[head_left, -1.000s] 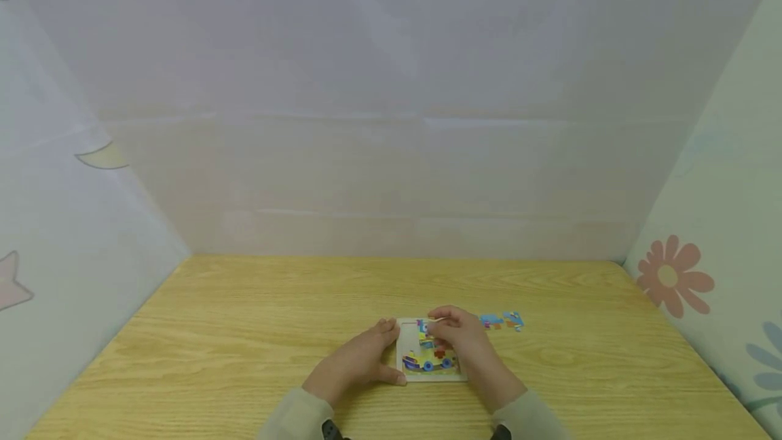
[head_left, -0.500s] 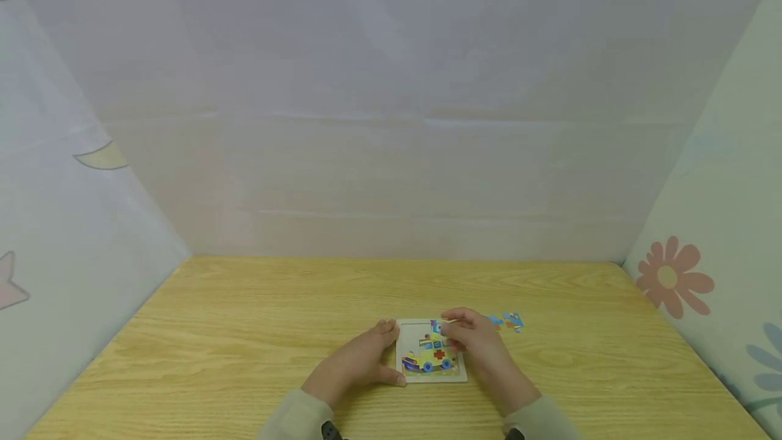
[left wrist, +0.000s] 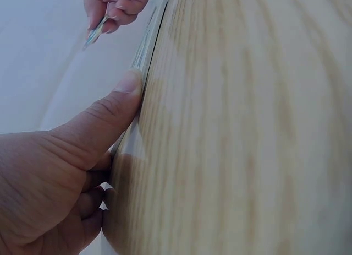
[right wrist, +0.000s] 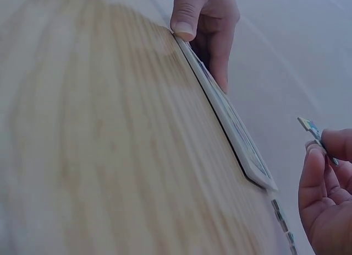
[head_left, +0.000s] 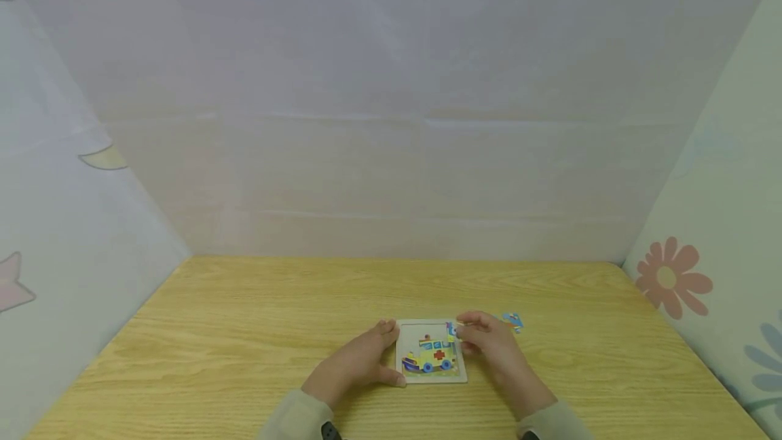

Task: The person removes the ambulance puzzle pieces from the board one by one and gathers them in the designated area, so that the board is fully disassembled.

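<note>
A square puzzle tray [head_left: 462,377] with a pale rim lies on the table, a yellow ambulance picture assembled in its lower part and bare backing in its upper left. My left hand [head_left: 360,363] holds its left side, thumb at the near corner; the left wrist view shows that thumb [left wrist: 104,114] against the edge. Between thumb and fingertips, my right hand [head_left: 493,343] pinches a blue, white and yellow puzzle piece [head_left: 452,331] above the tray's far right corner. The right wrist view shows this puzzle piece [right wrist: 316,136] tilted and raised off the tray.
Loose blue puzzle pieces [head_left: 513,321] lie on the wooden table [head_left: 275,318] beyond the right hand, which partly hides them. White cloth walls stand behind and at both sides of the table.
My right hand has moved right with the pinched puzzle piece, from over the tray's middle to its far right corner, uncovering the ambulance picture. The left hand and tray have stayed put.
</note>
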The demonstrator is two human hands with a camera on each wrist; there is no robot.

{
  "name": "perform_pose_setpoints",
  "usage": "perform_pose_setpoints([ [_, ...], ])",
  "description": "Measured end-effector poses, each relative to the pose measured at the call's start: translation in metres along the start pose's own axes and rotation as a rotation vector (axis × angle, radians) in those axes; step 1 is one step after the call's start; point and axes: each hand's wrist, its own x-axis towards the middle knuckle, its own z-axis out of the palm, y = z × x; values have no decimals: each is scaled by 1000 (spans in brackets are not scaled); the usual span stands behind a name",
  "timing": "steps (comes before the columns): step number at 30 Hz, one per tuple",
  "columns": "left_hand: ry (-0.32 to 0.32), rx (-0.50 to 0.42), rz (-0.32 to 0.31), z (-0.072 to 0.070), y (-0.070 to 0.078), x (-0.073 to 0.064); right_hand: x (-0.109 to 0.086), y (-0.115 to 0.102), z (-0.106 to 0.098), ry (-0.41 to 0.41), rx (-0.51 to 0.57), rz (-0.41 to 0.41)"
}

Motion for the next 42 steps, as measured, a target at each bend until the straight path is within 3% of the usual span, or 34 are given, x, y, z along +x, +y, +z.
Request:
perform_pose_setpoints([
  [18,7,-9,-1,2,-1,0,1,8,-25,47,-63,30],
  [29,3,-10,2,2,0,0,5,11,-27,92,-255,30],
  [42,8,3,-2,1,1,0,0,4,-24,110,-569,-57],
])
